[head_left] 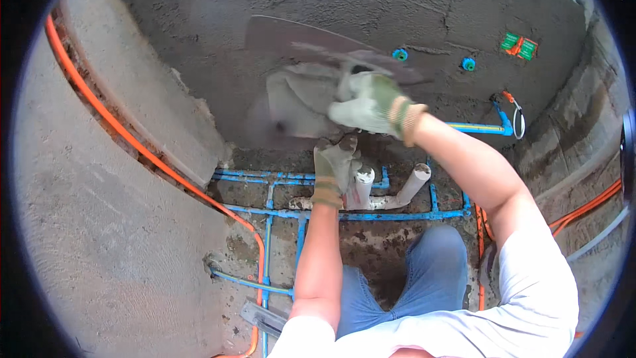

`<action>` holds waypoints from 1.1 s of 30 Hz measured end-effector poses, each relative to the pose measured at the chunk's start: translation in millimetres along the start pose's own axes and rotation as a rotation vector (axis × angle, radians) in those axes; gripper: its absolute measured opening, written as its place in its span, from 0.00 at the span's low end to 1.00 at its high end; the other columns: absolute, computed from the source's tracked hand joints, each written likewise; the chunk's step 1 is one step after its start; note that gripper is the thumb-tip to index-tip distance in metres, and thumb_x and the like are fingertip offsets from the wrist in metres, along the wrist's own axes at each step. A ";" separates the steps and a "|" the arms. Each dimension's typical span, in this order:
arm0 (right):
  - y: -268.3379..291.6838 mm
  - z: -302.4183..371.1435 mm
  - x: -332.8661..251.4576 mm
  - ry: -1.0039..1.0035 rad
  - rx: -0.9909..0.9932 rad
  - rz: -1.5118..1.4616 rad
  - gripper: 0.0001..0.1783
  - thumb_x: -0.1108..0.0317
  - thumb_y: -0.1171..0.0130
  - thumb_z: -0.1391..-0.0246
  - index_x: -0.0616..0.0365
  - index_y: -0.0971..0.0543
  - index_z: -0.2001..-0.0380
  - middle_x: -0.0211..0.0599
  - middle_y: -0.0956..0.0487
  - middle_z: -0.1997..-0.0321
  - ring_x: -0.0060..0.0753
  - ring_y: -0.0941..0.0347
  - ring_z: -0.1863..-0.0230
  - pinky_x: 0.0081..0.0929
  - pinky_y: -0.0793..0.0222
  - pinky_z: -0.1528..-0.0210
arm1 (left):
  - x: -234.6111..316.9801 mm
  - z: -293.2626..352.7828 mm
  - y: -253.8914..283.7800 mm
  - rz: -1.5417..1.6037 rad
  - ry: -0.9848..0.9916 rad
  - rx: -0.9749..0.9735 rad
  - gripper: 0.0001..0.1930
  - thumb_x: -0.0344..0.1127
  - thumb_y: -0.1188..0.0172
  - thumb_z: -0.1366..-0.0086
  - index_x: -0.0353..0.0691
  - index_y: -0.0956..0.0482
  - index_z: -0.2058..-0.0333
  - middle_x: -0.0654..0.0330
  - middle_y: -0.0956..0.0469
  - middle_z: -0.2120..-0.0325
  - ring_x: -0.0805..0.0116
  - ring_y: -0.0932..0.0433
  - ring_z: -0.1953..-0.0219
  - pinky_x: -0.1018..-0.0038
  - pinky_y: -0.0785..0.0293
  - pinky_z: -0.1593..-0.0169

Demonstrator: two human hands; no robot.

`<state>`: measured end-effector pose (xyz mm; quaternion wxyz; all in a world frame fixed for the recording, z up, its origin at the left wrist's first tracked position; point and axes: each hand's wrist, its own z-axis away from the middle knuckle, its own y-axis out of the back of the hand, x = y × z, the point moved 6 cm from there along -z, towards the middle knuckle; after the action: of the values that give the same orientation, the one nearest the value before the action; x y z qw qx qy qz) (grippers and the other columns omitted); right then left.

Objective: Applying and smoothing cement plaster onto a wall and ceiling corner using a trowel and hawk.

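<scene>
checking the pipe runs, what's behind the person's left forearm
A long blue pipe shows on both sides of the left forearm, apparently passing behind it. The stretch directly behind is covered, so any joint there cannot be seen.

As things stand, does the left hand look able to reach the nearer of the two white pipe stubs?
Probably yes: the gloved left hand is right beside the nearer white pipe stub, with nothing visible between them, though whether it is free to grasp is unclear.
</scene>
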<state>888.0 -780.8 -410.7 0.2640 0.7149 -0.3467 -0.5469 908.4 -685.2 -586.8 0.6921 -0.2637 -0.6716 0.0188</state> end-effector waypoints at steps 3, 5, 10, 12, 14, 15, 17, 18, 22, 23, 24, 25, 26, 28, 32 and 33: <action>27.5 24.3 20.5 -0.043 -0.169 0.283 0.20 0.49 0.42 0.58 0.57 0.20 0.74 0.51 0.20 0.70 0.50 0.23 0.63 0.41 0.29 0.59 | 12.8 15.2 4.6 -0.195 0.272 0.101 0.06 0.32 0.43 0.37 0.37 0.25 0.64 0.59 0.22 0.75 0.71 0.24 0.77 0.76 0.33 0.82; 25.7 33.4 34.6 -0.024 -0.183 0.372 0.20 0.49 0.43 0.57 0.57 0.21 0.75 0.50 0.21 0.70 0.52 0.23 0.63 0.42 0.29 0.58 | 18.6 19.9 17.9 -0.169 0.195 0.128 0.07 0.34 0.41 0.38 0.38 0.25 0.65 0.60 0.24 0.76 0.72 0.26 0.79 0.76 0.33 0.82; 15.3 33.4 41.4 0.024 -0.226 0.548 0.20 0.48 0.44 0.56 0.55 0.20 0.75 0.49 0.20 0.70 0.51 0.23 0.63 0.43 0.29 0.58 | 19.5 21.1 35.9 -0.135 0.152 -0.036 0.08 0.35 0.47 0.35 0.36 0.26 0.65 0.59 0.22 0.72 0.68 0.24 0.76 0.72 0.29 0.77; 16.3 18.1 28.4 -0.007 -0.260 0.573 0.20 0.48 0.44 0.56 0.55 0.20 0.75 0.49 0.20 0.69 0.50 0.23 0.63 0.41 0.29 0.58 | -11.7 17.9 38.5 0.471 0.243 0.021 0.09 0.36 0.47 0.36 0.36 0.27 0.63 0.59 0.21 0.69 0.66 0.23 0.67 0.68 0.28 0.63; 17.6 -3.6 18.5 0.012 -0.239 0.704 0.19 0.49 0.44 0.57 0.55 0.20 0.75 0.49 0.20 0.68 0.50 0.23 0.62 0.40 0.28 0.58 | -25.8 22.7 32.1 0.777 0.277 0.053 0.10 0.37 0.46 0.36 0.36 0.27 0.62 0.59 0.21 0.68 0.65 0.22 0.63 0.66 0.27 0.57; 21.1 -9.0 14.9 0.088 -0.172 0.700 0.19 0.49 0.44 0.57 0.54 0.19 0.73 0.49 0.20 0.68 0.49 0.23 0.62 0.40 0.28 0.58 | -26.0 25.7 29.2 0.533 0.201 0.039 0.10 0.38 0.45 0.37 0.36 0.27 0.64 0.59 0.22 0.70 0.66 0.23 0.67 0.68 0.28 0.61; 23.1 -20.4 16.9 0.144 -0.018 0.739 0.17 0.51 0.42 0.58 0.54 0.21 0.76 0.46 0.21 0.72 0.47 0.23 0.67 0.42 0.29 0.63 | -21.5 32.5 13.0 0.049 0.045 0.018 0.11 0.39 0.41 0.39 0.37 0.26 0.67 0.59 0.23 0.74 0.66 0.24 0.74 0.71 0.29 0.70; 24.4 -25.5 18.3 0.184 0.145 0.768 0.15 0.53 0.40 0.59 0.55 0.22 0.80 0.43 0.21 0.76 0.46 0.24 0.71 0.44 0.31 0.68 | -16.6 35.7 7.7 -0.198 -0.027 0.008 0.12 0.40 0.39 0.40 0.37 0.26 0.69 0.59 0.23 0.76 0.66 0.25 0.78 0.72 0.30 0.74; -20.7 -60.0 66.9 0.442 0.415 0.759 0.24 0.49 0.48 0.48 0.50 0.23 0.53 0.42 0.25 0.45 0.50 0.31 0.43 0.44 0.37 0.40 | -24.0 33.8 -1.6 0.021 0.258 -0.038 0.11 0.38 0.37 0.42 0.39 0.27 0.75 0.61 0.27 0.83 0.69 0.32 0.89 0.76 0.38 0.85; -36.8 -73.6 90.5 0.331 0.274 0.761 0.27 0.48 0.51 0.46 0.49 0.27 0.46 0.42 0.30 0.39 0.51 0.37 0.37 0.44 0.43 0.36 | -24.2 34.3 0.6 0.077 0.360 0.042 0.07 0.35 0.38 0.41 0.41 0.26 0.74 0.62 0.27 0.81 0.70 0.31 0.87 0.77 0.37 0.84; -57.2 -79.2 84.8 0.342 0.270 0.751 0.27 0.48 0.51 0.46 0.49 0.27 0.46 0.42 0.30 0.39 0.51 0.37 0.37 0.44 0.43 0.36 | -34.1 31.7 15.7 0.076 0.356 0.057 0.07 0.35 0.38 0.41 0.41 0.26 0.74 0.62 0.27 0.81 0.70 0.31 0.87 0.77 0.37 0.84; -80.8 -87.1 72.8 0.300 0.241 0.740 0.27 0.49 0.51 0.45 0.49 0.27 0.46 0.42 0.30 0.39 0.51 0.37 0.37 0.44 0.43 0.36 | -48.6 24.1 38.4 0.148 0.273 0.101 0.07 0.36 0.39 0.40 0.40 0.25 0.69 0.62 0.26 0.79 0.71 0.30 0.84 0.75 0.34 0.81; -96.3 -94.8 63.8 0.250 0.215 0.742 0.27 0.49 0.52 0.45 0.49 0.27 0.45 0.42 0.30 0.38 0.51 0.37 0.37 0.44 0.42 0.36 | -54.3 17.2 51.1 0.224 0.191 0.131 0.09 0.37 0.39 0.40 0.40 0.24 0.64 0.62 0.26 0.77 0.71 0.28 0.81 0.73 0.32 0.79; -114.7 -107.3 62.7 0.185 0.125 0.768 0.27 0.50 0.51 0.47 0.51 0.26 0.47 0.44 0.28 0.40 0.51 0.34 0.40 0.43 0.40 0.38 | -43.6 19.4 51.7 0.257 0.320 0.248 0.09 0.38 0.38 0.41 0.41 0.24 0.66 0.62 0.26 0.78 0.70 0.28 0.81 0.74 0.33 0.80; -140.5 -147.0 32.9 -0.167 -0.238 0.547 0.25 0.52 0.45 0.55 0.56 0.19 0.57 0.48 0.21 0.52 0.53 0.24 0.52 0.43 0.30 0.48 | -48.0 20.6 96.2 0.311 0.425 0.410 0.09 0.35 0.39 0.40 0.39 0.26 0.64 0.60 0.27 0.78 0.68 0.29 0.83 0.71 0.33 0.82; -136.6 -165.5 34.4 -0.147 -0.282 0.524 0.19 0.57 0.42 0.58 0.55 0.18 0.64 0.43 0.17 0.65 0.48 0.21 0.71 0.38 0.26 0.68 | -43.9 19.0 92.9 0.313 0.413 0.402 0.09 0.35 0.38 0.41 0.40 0.27 0.64 0.60 0.27 0.78 0.68 0.29 0.83 0.72 0.33 0.82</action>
<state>1081.6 -723.4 -491.2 0.4669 0.5161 -0.4579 -0.5532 916.8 -615.5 -664.2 0.8406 -0.2200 -0.4512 0.2034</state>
